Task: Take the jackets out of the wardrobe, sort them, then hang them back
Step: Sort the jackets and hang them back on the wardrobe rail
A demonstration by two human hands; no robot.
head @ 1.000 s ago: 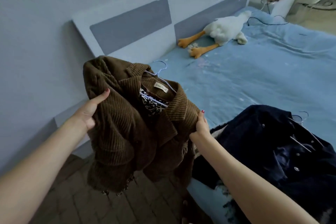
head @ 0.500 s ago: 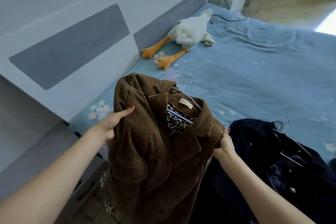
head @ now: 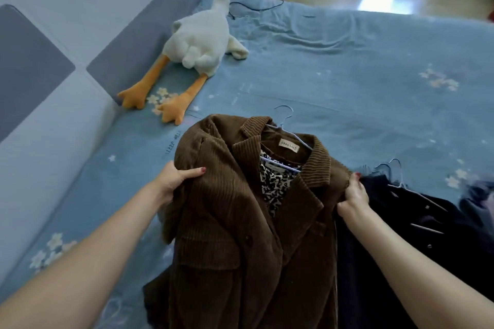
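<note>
Hands grip brown jacket (head: 240,222); navy jacket (head: 417,235) beside; plush goose (head: 200,35) beyond.

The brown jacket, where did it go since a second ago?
The brown corduroy jacket was carried from beside the bed, over the floor, to above the blue bedsheet, next to the dark jacket. The left hand and right hand kept gripping its shoulders. It stayed on its hanger; the plush goose did not move.

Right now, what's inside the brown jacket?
Inside the brown jacket there is a leopard-print garment on pale hangers, and a neck label. The jacket covers the rest of the garment.
</note>
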